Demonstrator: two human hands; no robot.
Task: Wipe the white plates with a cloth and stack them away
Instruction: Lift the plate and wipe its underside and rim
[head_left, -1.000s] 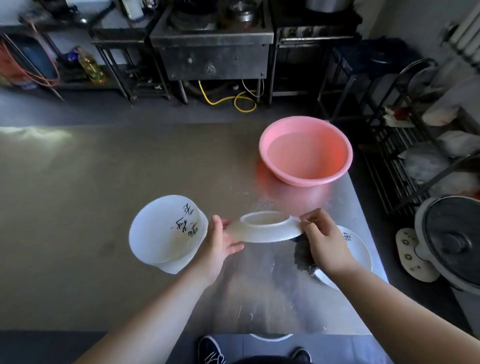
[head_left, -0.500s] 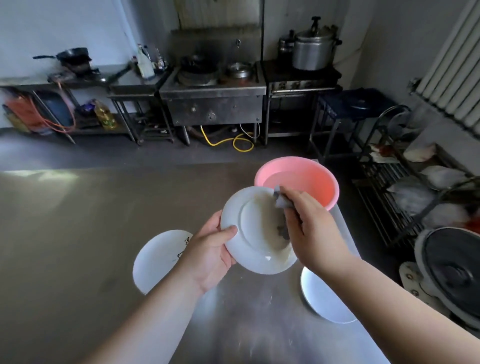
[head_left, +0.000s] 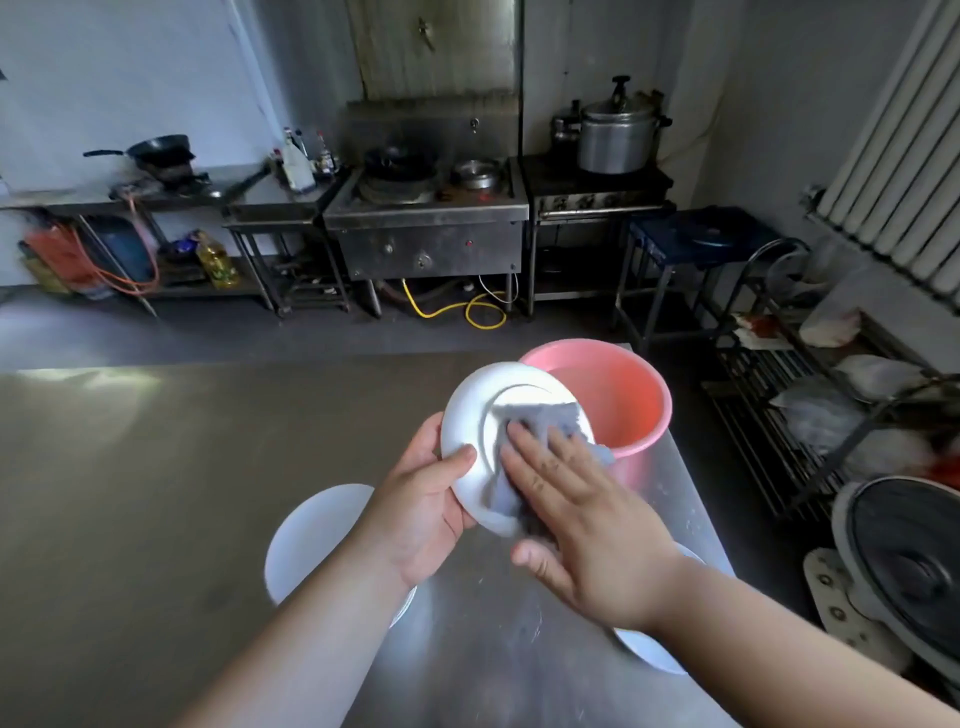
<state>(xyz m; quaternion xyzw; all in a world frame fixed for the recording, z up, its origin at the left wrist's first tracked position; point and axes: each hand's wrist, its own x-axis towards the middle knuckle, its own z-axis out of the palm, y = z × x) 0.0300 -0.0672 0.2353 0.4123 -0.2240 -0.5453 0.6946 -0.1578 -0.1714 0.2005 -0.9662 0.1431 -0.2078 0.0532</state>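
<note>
My left hand grips the left rim of a white plate, thumb on its near face, and holds it tilted up above the table. A grey cloth lies flat on that plate. My right hand presses the cloth against it with straight, spread fingers. On the table under my left forearm lie more white plates, partly hidden. Another white plate lies under my right wrist, mostly covered.
A pink basin stands just behind the held plate near the steel table's right edge. To the right are a wire rack with bags and a fan. Stoves and pots line the far wall.
The plate came off the table, where both hands held it level, and now stands tilted facing me. My right hand went from gripping the cloth to pressing it flat. The view tilted upward.
</note>
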